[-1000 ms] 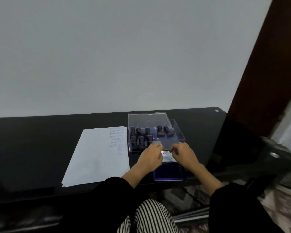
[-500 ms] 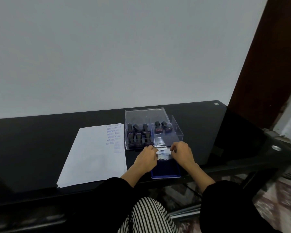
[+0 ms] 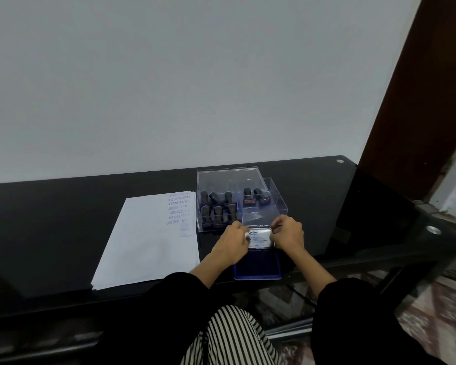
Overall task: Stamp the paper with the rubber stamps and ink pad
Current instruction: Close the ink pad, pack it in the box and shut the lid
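Two hands are engaged on the ink pad lid point(image 3: 258, 237): the left hand point(image 3: 233, 239) pinches its left edge and the right hand point(image 3: 288, 234) its right edge, fingers curled onto the white labelled panel. We find the ink pad point(image 3: 258, 264) at the near edge of the black table point(image 3: 50, 219), its blue face exposed toward the person. Several rubber stamps point(image 3: 217, 206) stand in the clear plastic box point(image 3: 277, 204) just behind the pad. The paper point(image 3: 148, 246) lies left of the box, with blue impressions in its far right corner. We judge the step to be handling the lid, though we cannot tell whether it is being opened or closed. Further stamping calls for releasing the lid, lifting a stamp by its handle, inking it, and pressing on bare paper.
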